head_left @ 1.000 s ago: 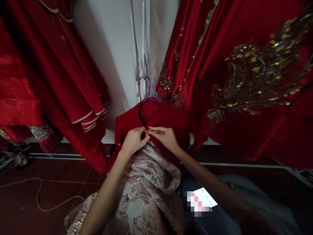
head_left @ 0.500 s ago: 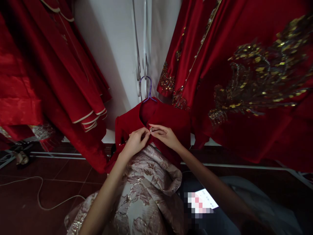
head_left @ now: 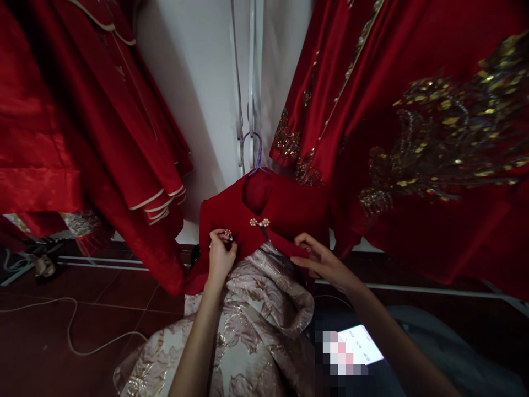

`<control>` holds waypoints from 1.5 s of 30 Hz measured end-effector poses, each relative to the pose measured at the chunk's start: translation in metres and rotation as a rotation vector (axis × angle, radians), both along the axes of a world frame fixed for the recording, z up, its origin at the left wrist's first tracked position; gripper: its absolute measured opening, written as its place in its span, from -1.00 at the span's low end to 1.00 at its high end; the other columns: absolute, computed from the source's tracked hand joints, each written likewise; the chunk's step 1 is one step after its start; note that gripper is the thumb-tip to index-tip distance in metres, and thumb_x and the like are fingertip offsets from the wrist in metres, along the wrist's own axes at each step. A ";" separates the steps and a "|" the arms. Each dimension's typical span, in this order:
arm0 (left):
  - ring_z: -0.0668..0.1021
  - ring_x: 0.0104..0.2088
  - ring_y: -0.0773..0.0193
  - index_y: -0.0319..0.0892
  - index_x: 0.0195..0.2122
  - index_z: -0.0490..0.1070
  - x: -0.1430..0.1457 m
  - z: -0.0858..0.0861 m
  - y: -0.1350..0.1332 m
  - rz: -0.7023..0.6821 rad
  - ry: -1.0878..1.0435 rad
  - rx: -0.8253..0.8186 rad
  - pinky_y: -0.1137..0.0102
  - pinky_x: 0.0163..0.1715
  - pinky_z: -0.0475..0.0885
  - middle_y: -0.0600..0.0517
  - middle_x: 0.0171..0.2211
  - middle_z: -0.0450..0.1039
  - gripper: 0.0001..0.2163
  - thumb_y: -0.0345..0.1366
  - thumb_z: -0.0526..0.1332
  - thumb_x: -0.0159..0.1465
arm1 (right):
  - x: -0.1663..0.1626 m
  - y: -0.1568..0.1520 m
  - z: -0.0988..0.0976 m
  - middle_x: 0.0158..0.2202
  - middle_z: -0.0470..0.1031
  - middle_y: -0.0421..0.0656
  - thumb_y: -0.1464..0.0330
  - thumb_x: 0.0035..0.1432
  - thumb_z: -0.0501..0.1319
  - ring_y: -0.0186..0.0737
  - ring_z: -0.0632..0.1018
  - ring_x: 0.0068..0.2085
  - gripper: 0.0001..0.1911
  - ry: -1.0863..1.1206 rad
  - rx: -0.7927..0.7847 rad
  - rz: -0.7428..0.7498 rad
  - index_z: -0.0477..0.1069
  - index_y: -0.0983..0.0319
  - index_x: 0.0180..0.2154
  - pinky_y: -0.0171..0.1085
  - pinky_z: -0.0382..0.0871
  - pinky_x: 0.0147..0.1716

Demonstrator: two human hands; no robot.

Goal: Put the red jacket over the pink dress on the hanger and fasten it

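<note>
A red cropped jacket (head_left: 295, 201) hangs on a purple hanger (head_left: 258, 151) over a pale, gold-patterned brocade dress (head_left: 248, 309). One beaded flower clasp (head_left: 259, 223) joins its two fronts below the neckline. My left hand (head_left: 222, 258) is closed in a pinch at a second flower fastener (head_left: 228, 234) on the left front. On the other side, my right hand (head_left: 322, 260) has the right front's lower edge between bent finger and thumb, fingers above and thumb below. Below the joined clasp the fronts spread apart, showing brocade.
Red garments (head_left: 124, 121) hang at left; a red gown with gold sequin embroidery (head_left: 446, 138) hangs close on the right. A white cable (head_left: 74, 325) lies on the dark tiled floor. Low rack bars (head_left: 397, 286) run along the wall. A lit phone (head_left: 366, 344) shows at lower right.
Both hands were together at the clasp by the neckline. They have let go of it, now joined and visible, and moved apart and down to either front of the jacket.
</note>
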State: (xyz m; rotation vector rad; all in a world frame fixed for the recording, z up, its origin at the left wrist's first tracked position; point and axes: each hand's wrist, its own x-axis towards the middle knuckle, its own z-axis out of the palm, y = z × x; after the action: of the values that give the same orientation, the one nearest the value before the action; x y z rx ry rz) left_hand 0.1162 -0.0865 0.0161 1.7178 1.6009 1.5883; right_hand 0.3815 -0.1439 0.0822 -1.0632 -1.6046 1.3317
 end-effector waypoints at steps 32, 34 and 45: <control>0.58 -0.23 0.23 -0.25 -0.18 0.46 0.007 -0.011 -0.005 0.003 -0.403 0.068 0.29 -0.13 0.46 -0.10 -0.21 0.54 -0.73 -0.23 0.21 0.13 | -0.160 0.065 -0.055 -0.23 0.38 -0.08 0.39 0.18 0.06 -0.22 0.47 -0.28 -0.85 -0.099 0.566 -0.368 0.35 0.17 -0.21 -0.20 0.44 -0.23; 0.58 -0.22 0.22 -0.27 -0.19 0.47 0.005 -0.011 -0.003 -0.018 -0.447 0.048 0.28 -0.12 0.47 -0.11 -0.22 0.54 -0.73 -0.25 0.22 0.11 | -0.160 0.066 -0.054 -0.23 0.39 -0.08 0.39 0.19 0.06 -0.22 0.47 -0.28 -0.85 -0.093 0.564 -0.372 0.36 0.18 -0.22 -0.21 0.43 -0.23; 0.56 -0.29 0.27 -0.25 -0.27 0.42 -0.009 -0.008 0.003 -0.140 -0.384 -0.006 0.33 -0.20 0.46 -0.05 -0.31 0.52 -0.79 -0.27 0.22 0.08 | -0.158 0.071 -0.049 -0.26 0.43 -0.09 0.36 0.16 0.10 -0.29 0.50 -0.33 -0.85 -0.079 0.509 -0.343 0.40 0.20 -0.23 -0.31 0.46 -0.35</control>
State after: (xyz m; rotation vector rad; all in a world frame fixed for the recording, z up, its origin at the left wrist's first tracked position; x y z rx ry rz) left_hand 0.1076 -0.0834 0.0085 1.3807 1.2696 1.7126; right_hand 0.2232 -0.0726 0.0328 -1.0163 -1.6096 0.6152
